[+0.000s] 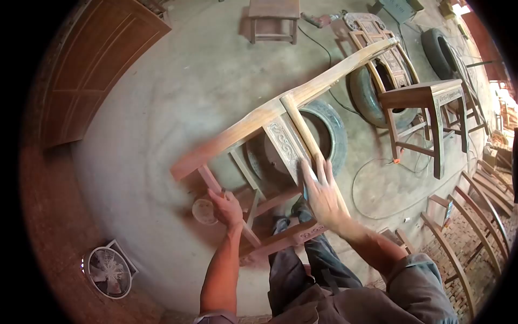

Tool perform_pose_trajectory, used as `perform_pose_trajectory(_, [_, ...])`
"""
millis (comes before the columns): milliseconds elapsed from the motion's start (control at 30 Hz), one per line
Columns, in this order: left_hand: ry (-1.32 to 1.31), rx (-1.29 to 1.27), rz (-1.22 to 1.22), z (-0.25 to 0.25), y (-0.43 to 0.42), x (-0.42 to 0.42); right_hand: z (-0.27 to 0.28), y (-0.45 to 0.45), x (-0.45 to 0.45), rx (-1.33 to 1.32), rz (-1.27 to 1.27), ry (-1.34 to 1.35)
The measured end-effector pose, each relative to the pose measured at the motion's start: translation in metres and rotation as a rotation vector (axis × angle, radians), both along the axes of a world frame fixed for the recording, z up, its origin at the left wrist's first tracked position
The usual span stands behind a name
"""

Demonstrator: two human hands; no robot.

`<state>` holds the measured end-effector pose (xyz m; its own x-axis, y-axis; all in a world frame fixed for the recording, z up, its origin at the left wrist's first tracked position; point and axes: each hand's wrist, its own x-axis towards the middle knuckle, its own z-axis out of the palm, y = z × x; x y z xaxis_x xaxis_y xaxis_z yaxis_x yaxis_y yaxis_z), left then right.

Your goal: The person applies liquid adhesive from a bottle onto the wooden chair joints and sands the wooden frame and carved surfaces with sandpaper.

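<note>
A wooden chair frame [253, 117] lies tilted across the space before my legs, its long curved rail running up to the right. My left hand [227, 208] is wrapped around a reddish crosspiece of the frame at the lower left. Fingers stretched and apart, my right hand [324, 198] lies on the pale post [300, 125] and the edge of the carved panel [284, 141]. A small pale-blue patch shows beside that hand's fingers; I cannot tell what it is. Under the frame is a tyre [337, 135], partly hidden by it.
A carved wooden stool [421, 94] stands at right, near another tyre [367, 97] and a carved chair back [391, 59]. A small stool [274, 11] and a power tool [319, 20] are farther back. Cables cross the floor. A fan [109, 272] is lower left; curved wooden parts [450, 259] lie lower right.
</note>
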<state>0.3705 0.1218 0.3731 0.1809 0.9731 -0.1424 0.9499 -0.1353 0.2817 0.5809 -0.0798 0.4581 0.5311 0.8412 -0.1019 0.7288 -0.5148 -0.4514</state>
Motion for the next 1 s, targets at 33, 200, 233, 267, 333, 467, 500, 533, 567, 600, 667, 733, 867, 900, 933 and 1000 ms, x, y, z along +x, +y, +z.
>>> perform_pose_trajectory(33, [-0.01, -0.023, 0.018, 0.005, 0.002, 0.004, -0.004, -0.02, -0.012, 0.047, -0.02, 0.02])
perform_pose_trajectory(200, [-0.042, -0.035, 0.016, 0.005, -0.003, 0.001, 0.004, 0.021, 0.035, 0.079, -0.023, 0.05])
perform_pose_trajectory(233, [-0.04, -0.034, 0.013, 0.007, -0.002, 0.004, -0.004, 0.028, 0.041, 0.083, -0.013, 0.014])
perform_pose_trajectory(267, [-0.036, -0.034, 0.009, 0.009, 0.0, 0.005, -0.004, 0.024, 0.039, 0.081, -0.014, 0.013])
perform_pose_trajectory(333, [-0.031, -0.005, 0.002, 0.001, -0.003, -0.005, 0.002, -0.012, 0.019, 0.001, -0.007, 0.032])
perform_pose_trajectory(467, [-0.023, -0.08, 0.044, 0.014, 0.002, 0.008, -0.023, -0.017, 0.017, 0.002, 0.042, -0.148])
perform_pose_trajectory(500, [-0.039, -0.052, 0.02, 0.011, 0.004, 0.008, -0.009, 0.021, 0.034, 0.095, 0.009, -0.039])
perform_pose_trajectory(533, [-0.051, -0.027, 0.005, 0.008, 0.002, 0.006, -0.011, 0.06, 0.058, 0.123, 0.025, -0.075])
perform_pose_trajectory(567, [-0.063, -0.004, -0.014, 0.007, -0.001, 0.003, -0.012, 0.081, 0.071, 0.151, 0.04, -0.111])
perform_pose_trajectory(600, [-0.054, 0.026, -0.014, 0.001, -0.001, 0.002, -0.013, 0.082, 0.073, 0.151, 0.041, -0.11])
perform_pose_trajectory(667, [-0.035, 0.071, -0.014, -0.008, -0.004, -0.004, -0.014, 0.077, 0.072, 0.136, 0.043, -0.107])
perform_pose_trajectory(733, [-0.048, -0.014, 0.025, 0.006, -0.001, 0.005, -0.018, 0.045, 0.053, 0.065, 0.049, -0.148])
perform_pose_trajectory(867, [-0.075, -0.059, 0.059, 0.014, -0.002, 0.009, -0.017, 0.076, 0.077, 0.048, 0.064, -0.098])
perform_pose_trajectory(900, [-0.074, -0.06, 0.053, 0.013, -0.004, 0.008, -0.018, 0.088, 0.086, 0.035, 0.087, -0.095])
perform_pose_trajectory(933, [-0.073, -0.06, 0.045, 0.012, -0.003, 0.007, -0.028, 0.087, 0.086, 0.106, 0.098, -0.173])
perform_pose_trajectory(1000, [-0.062, -0.057, 0.045, 0.01, -0.005, 0.004, -0.026, 0.065, 0.067, 0.104, 0.061, -0.154])
